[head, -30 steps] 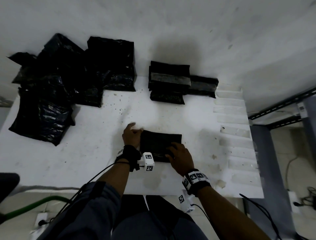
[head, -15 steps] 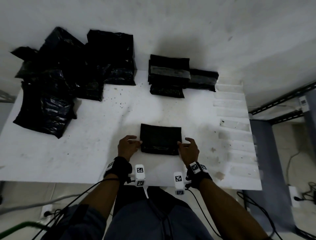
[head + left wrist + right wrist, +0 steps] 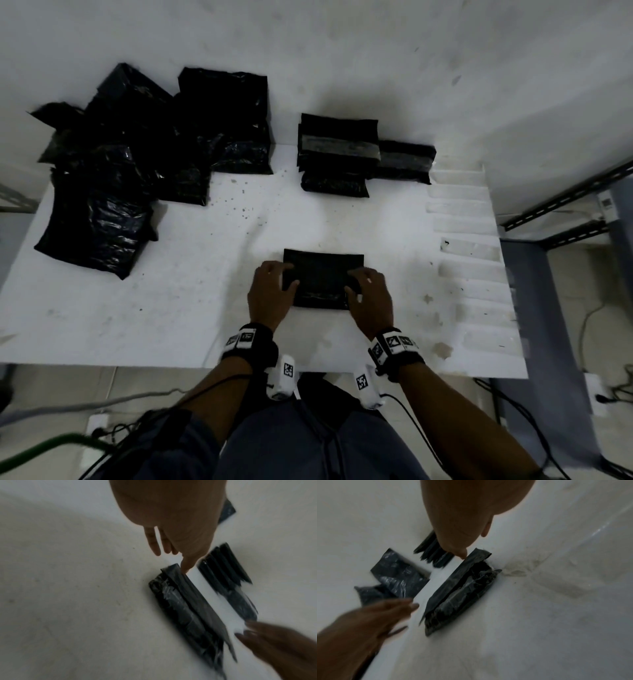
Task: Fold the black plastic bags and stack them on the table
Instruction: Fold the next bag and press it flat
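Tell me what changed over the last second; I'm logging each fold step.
Both hands shifted: the left hand and right hand, half a second ago beside the folded bag, now rest on its left and right ends. The bag stayed in place on the table; the folded stack and unfolded pile are unchanged.

hands (image 3: 322,294) now atop folded bag (image 3: 322,274)

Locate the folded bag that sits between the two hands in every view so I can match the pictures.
Head: folded bag lies low centre, left hand and right hand on its side edges.
Left wrist: folded bag, seen edge-on, runs diagonally right of centre.
Right wrist: folded bag, again diagonal, at centre.
Shared landmark: stack of folded bags beyond it.
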